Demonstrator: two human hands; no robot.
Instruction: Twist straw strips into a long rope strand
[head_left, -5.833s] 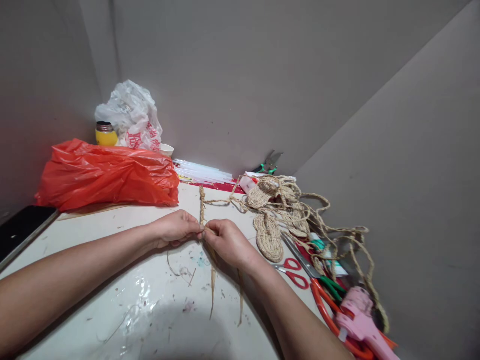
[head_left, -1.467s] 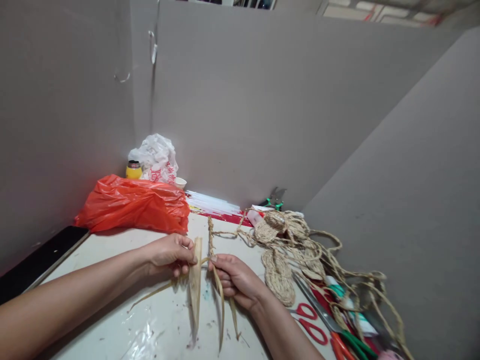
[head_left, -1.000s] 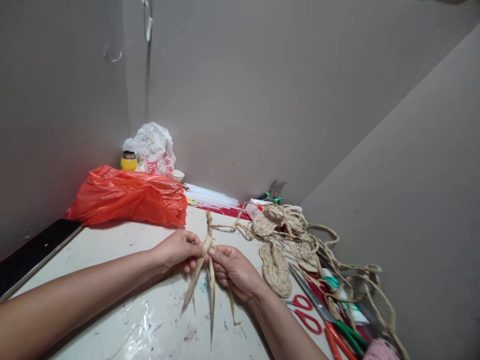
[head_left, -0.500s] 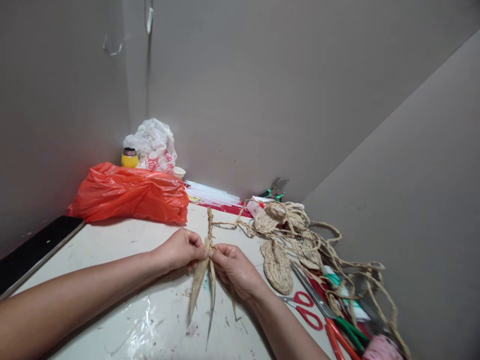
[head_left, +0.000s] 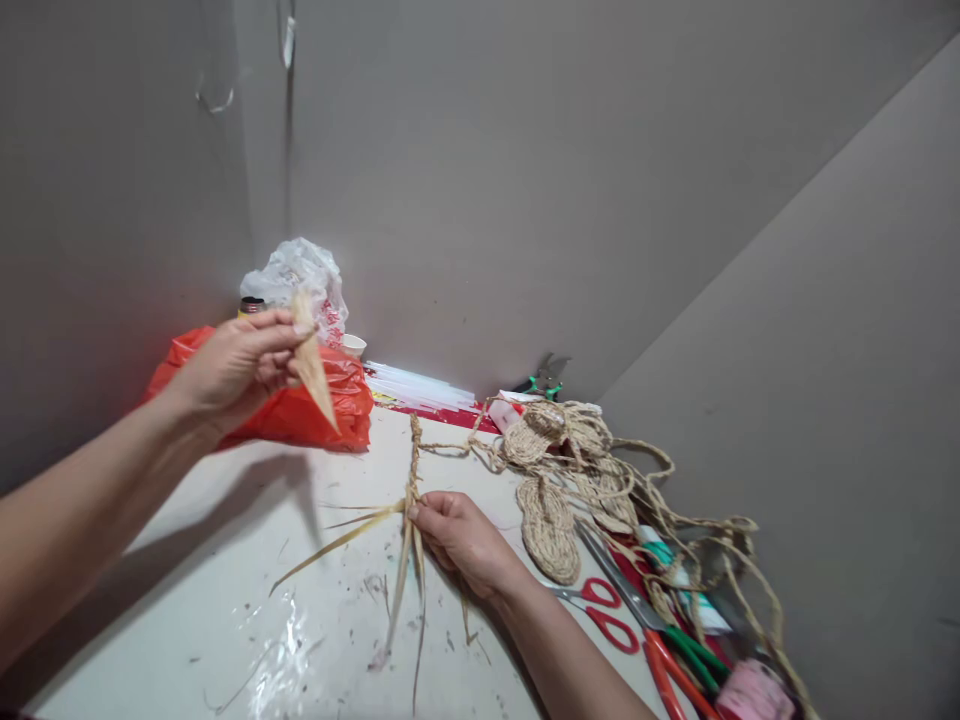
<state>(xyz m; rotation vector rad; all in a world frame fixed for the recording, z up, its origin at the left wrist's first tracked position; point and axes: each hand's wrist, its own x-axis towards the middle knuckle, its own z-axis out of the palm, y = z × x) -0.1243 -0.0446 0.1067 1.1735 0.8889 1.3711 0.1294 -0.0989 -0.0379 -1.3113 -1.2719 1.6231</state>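
My left hand [head_left: 244,362] is raised over the left side of the table, pinching a pale dried husk strip [head_left: 316,378] that hangs down to a point. At the table's middle my right hand [head_left: 466,540] pinches the lower part of a thin husk braid [head_left: 414,462]. Loose strands [head_left: 341,548] fan out from that grip to the left, and others hang toward me. From the upper braid a thin cord [head_left: 448,447] runs right to a heap of woven pieces. One woven oval piece [head_left: 549,535] lies right of my right hand.
An orange-red plastic bag [head_left: 330,400] lies behind my left hand, with a white bag [head_left: 300,262] beyond. White sticks [head_left: 420,385] lie at the back. On the right are red-handled scissors [head_left: 611,620], larger shears [head_left: 667,675], tangled cord [head_left: 731,525] and green-handled pruners [head_left: 551,375].
My left hand has moved up and left from the braid, a husk strip now in its fingers. My right hand keeps its place on the braid. Strands now spread out leftward.
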